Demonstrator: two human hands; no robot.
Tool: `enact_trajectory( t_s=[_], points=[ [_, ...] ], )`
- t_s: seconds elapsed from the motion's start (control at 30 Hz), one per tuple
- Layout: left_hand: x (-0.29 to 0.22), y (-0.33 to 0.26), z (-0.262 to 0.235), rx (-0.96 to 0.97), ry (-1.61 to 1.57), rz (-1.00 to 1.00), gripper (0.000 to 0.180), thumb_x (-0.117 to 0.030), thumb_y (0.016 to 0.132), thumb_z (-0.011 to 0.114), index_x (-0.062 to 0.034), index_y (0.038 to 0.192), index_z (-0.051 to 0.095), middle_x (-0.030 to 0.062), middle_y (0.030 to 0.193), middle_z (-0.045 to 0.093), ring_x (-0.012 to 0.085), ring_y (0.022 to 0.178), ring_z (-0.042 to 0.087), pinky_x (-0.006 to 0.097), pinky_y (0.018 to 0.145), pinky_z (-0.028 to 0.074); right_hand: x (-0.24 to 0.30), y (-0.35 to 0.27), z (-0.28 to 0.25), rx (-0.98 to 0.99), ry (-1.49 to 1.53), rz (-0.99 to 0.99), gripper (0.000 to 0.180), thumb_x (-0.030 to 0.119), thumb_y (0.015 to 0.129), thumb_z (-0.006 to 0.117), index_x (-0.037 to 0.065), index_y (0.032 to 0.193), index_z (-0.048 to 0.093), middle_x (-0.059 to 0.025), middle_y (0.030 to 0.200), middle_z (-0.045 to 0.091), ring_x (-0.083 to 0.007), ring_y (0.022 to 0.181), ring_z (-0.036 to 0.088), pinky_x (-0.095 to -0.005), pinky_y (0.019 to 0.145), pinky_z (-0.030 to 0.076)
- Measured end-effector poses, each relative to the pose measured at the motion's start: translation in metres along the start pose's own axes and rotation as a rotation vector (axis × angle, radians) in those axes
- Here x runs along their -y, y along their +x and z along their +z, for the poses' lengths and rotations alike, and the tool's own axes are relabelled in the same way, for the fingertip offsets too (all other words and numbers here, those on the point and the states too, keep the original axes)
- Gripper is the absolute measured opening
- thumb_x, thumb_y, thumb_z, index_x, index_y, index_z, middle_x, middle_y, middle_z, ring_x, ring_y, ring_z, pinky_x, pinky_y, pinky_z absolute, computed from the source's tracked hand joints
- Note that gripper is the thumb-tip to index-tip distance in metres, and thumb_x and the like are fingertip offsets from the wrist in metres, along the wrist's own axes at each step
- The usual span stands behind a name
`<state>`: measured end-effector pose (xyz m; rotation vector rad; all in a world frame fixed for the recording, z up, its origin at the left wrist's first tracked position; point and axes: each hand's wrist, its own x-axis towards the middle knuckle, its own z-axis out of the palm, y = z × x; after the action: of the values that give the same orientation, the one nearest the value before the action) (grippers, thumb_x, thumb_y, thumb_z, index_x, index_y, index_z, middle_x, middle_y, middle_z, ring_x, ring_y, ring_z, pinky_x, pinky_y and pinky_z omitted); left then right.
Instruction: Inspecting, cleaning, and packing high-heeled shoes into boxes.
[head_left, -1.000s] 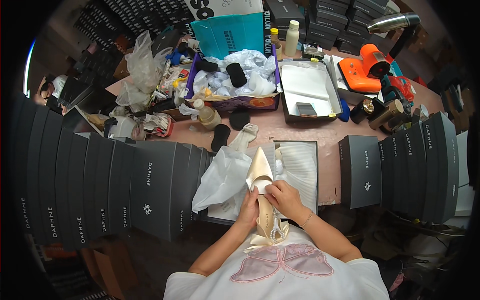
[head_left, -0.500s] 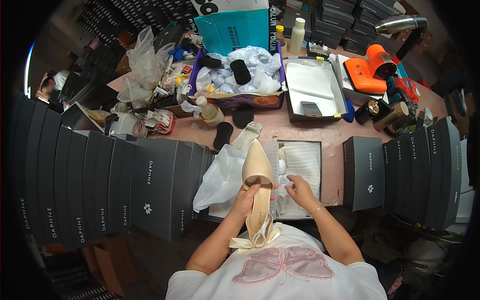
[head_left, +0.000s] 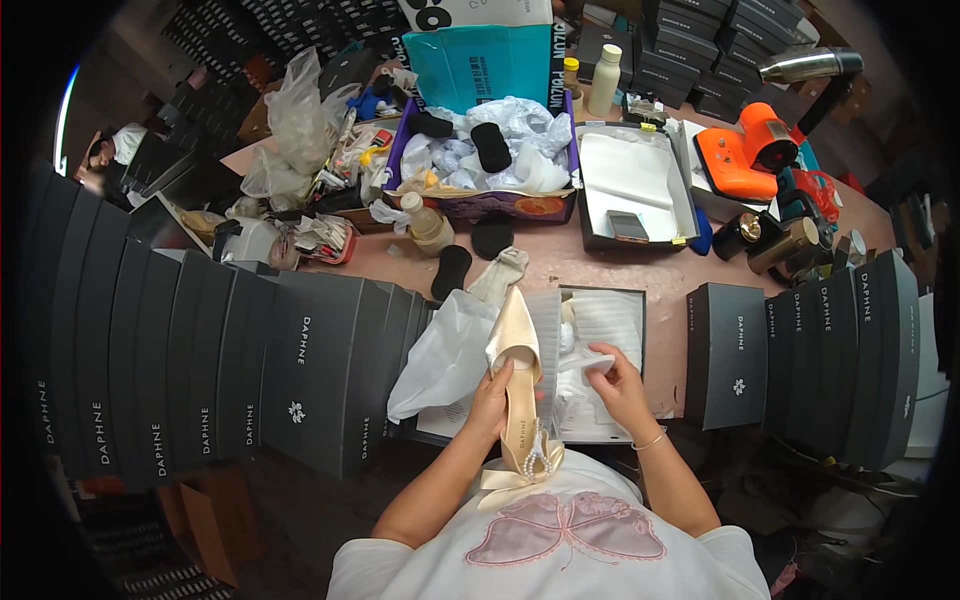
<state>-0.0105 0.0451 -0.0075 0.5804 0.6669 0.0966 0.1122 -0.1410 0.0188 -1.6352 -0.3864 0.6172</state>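
A cream pointed-toe shoe [head_left: 516,330] is in my left hand [head_left: 489,402], toe pointing away from me and its opening facing up. A pearl strap and a cream ribbon bow [head_left: 508,482] hang at its heel end, close to my shirt. My right hand [head_left: 622,388] is closed in a pinch on a small white piece of tissue paper [head_left: 591,362] over the open shoebox [head_left: 642,335]. White ribbed wrapping lies inside that box. Left of the shoe, a translucent white sheet [head_left: 440,350] spreads over the box's other side.
Stacked dark shoeboxes flank me at left [head_left: 310,370] and right [head_left: 738,350]. Farther back stand a purple carton [head_left: 480,205] of crumpled plastic, an open box [head_left: 592,242] with a phone, and an orange device [head_left: 735,165]. A bottle [head_left: 428,230] and black sponges [head_left: 452,272] are nearer.
My right hand has moved from hovering with fingers apart to pinching white tissue paper. The shoe has turned slightly in my left hand, whose thumb has shifted toward its edge.
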Motion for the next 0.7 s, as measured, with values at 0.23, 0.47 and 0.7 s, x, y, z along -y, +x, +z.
enact_trajectory(
  t_s=[0.23, 0.47, 0.7],
  points=[
    [0.003, -0.006, 0.026, 0.071, -0.152, -0.196, 0.057, -0.051, 0.092, 0.057, -0.0082, 0.128, 0.048, 0.0109, 0.115, 0.06, 0.024, 0.102, 0.062, 0.043, 0.082, 0.055, 0.015, 0.007, 0.031, 0.17, -0.205, -0.204, 0.027, -0.001, 0.078, 0.068, 0.002, 0.104, 0.059, -0.0103, 0.098, 0.066, -0.0157, 0.087, 0.063, -0.0276, 0.075, 0.052],
    [-0.004, -0.014, 0.024, 0.037, -0.091, -0.094, 0.053, -0.049, 0.093, 0.055, -0.0103, 0.13, 0.046, 0.0078, 0.122, 0.055, 0.0221, 0.109, 0.056, 0.044, 0.087, 0.052, 0.057, 0.0, 0.01, 0.085, -0.209, -0.11, 0.016, -0.003, 0.079, 0.066, 0.002, 0.092, 0.059, -0.007, 0.091, 0.063, -0.0104, 0.074, 0.063, -0.0268, 0.062, 0.051],
    [0.004, -0.011, 0.02, 0.106, 0.029, 0.032, 0.055, -0.042, 0.095, 0.057, -0.0113, 0.135, 0.037, 0.0056, 0.121, 0.052, 0.0184, 0.11, 0.055, 0.038, 0.087, 0.052, 0.061, -0.002, 0.046, 0.075, -0.677, -0.574, 0.023, 0.009, 0.07, 0.072, 0.007, 0.088, 0.059, -0.0086, 0.086, 0.056, -0.0304, 0.082, 0.058, -0.0396, 0.07, 0.048]
  ],
)
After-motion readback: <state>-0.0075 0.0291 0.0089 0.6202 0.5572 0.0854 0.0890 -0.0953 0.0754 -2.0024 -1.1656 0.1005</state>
